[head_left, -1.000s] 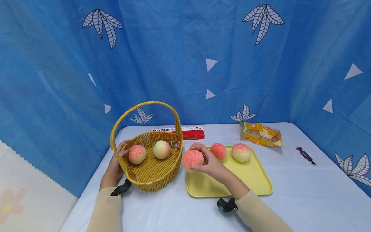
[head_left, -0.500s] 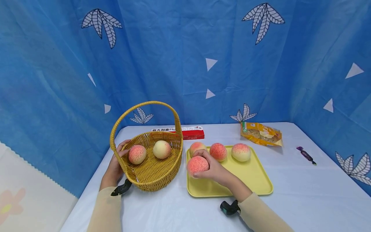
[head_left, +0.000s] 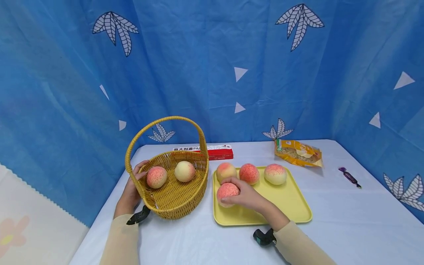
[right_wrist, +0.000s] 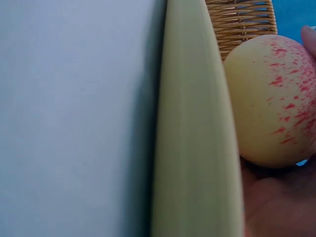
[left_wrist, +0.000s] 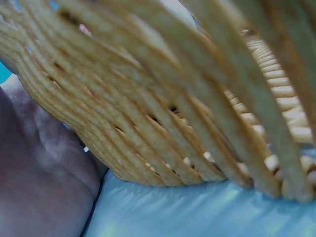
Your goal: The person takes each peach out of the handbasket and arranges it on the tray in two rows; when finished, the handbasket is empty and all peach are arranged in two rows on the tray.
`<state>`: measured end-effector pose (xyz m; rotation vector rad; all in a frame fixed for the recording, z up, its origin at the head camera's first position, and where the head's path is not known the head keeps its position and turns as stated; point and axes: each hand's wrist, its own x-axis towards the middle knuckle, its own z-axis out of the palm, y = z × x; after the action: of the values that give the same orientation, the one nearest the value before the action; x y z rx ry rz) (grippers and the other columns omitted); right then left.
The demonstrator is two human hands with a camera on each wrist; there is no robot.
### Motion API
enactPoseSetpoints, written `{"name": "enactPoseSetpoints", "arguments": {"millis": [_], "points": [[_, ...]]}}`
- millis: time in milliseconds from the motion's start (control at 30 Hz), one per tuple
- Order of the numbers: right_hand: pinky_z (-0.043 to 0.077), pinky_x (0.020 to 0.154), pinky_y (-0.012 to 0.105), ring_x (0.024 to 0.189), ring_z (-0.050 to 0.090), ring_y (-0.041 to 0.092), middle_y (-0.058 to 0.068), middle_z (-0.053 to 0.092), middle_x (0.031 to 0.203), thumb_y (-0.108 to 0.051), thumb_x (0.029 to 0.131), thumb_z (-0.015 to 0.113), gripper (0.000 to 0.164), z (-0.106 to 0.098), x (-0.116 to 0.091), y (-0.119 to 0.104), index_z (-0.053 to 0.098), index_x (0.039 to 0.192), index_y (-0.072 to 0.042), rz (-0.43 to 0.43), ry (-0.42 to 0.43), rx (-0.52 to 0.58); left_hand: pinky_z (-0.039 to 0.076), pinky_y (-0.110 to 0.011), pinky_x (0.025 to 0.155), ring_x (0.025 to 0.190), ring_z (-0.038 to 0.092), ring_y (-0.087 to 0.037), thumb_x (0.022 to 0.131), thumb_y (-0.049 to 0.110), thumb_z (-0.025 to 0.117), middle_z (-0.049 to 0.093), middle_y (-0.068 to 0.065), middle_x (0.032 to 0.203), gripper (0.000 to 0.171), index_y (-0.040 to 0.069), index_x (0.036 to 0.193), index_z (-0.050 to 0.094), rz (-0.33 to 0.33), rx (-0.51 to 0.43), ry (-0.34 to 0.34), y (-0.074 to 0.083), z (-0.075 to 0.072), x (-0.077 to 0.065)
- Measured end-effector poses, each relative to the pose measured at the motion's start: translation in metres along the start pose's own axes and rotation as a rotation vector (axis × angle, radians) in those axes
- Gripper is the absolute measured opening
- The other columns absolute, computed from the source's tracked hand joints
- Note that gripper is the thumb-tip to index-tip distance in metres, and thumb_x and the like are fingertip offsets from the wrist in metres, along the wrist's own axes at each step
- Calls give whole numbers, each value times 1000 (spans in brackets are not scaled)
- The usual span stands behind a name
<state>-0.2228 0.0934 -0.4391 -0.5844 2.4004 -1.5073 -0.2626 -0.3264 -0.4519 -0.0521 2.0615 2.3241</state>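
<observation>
My left hand (head_left: 131,189) grips the left rim of a woven basket (head_left: 175,198), its fingertips reaching inside. In the left wrist view, the palm (left_wrist: 44,173) lies against the basket's slatted wall (left_wrist: 128,108). Two peaches, a redder one (head_left: 156,177) and a paler one (head_left: 184,171), sit in the basket. With thumb and fingers, my right hand (head_left: 244,195) holds a pink peach (head_left: 227,194) low over the left part of a yellow tray (head_left: 285,206). The right wrist view shows that peach's cream side (right_wrist: 269,103) beyond the tray's rim (right_wrist: 197,138); whether it touches the tray I cannot tell.
Along the tray's back edge are three more peaches: left (head_left: 226,172), middle (head_left: 249,173) and right (head_left: 275,174). A red pasta box (head_left: 220,152) lies behind the basket. To the right are an orange pasta bag (head_left: 298,152) and a purple wrapped candy (head_left: 350,177).
My right hand has moved the peach from beside the basket rightward and down over the tray. The left peach at the tray's back is more exposed. My left hand and the basket have stayed put.
</observation>
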Motion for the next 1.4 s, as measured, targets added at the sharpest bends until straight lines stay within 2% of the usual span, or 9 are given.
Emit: {"name": "enactPoseSetpoints", "arguments": {"millis": [133,233,433,633,867,1200,1400], "points": [[51,92,34,108,61,16,-1,63,125,-41,79,82,58,2,1,3,60,129,-20,11,2,-48,36,-30,109,134,38,-14,104,24,41,32,3,152,51,29,153,30,4,1,-6,2,2,-4],[51,92,35,109,60,16,0,63,125,-42,79,82,58,3,1,5,60,128,-20,18,3,-74,40,-23,100,131,39,-12,104,24,41,35,6,148,51,28,154,30,13,7,-12,2,3,-6],[52,95,38,110,60,17,0,62,125,-44,80,81,57,3,0,4,60,127,-19,31,14,-112,41,-23,99,132,39,-13,103,25,42,35,6,147,52,28,154,30,25,14,-17,1,2,-4],[52,95,40,110,60,17,0,63,126,-47,82,79,58,3,1,0,61,128,-17,8,15,-167,41,-23,99,131,40,-13,104,25,42,35,7,146,51,28,154,30,23,14,-17,0,1,-3],[52,96,42,111,60,17,-1,63,127,-50,82,77,60,3,1,-4,59,132,-21,38,22,-192,43,-22,97,131,40,-13,103,25,42,36,5,147,51,28,153,31,32,13,-19,0,0,-2],[48,102,47,119,58,18,-3,62,130,-48,80,80,64,-4,-1,-6,59,134,-20,-12,-9,-243,45,-20,96,132,40,-13,104,25,43,37,7,147,51,31,153,31,26,-9,-4,-7,-6,2],[48,103,47,121,57,18,-5,62,130,-49,80,80,64,-6,-1,-3,59,134,-21,-26,-19,-246,44,-22,98,131,41,-13,104,24,43,37,8,146,50,30,152,32,24,-4,-6,-3,-3,0]]}}
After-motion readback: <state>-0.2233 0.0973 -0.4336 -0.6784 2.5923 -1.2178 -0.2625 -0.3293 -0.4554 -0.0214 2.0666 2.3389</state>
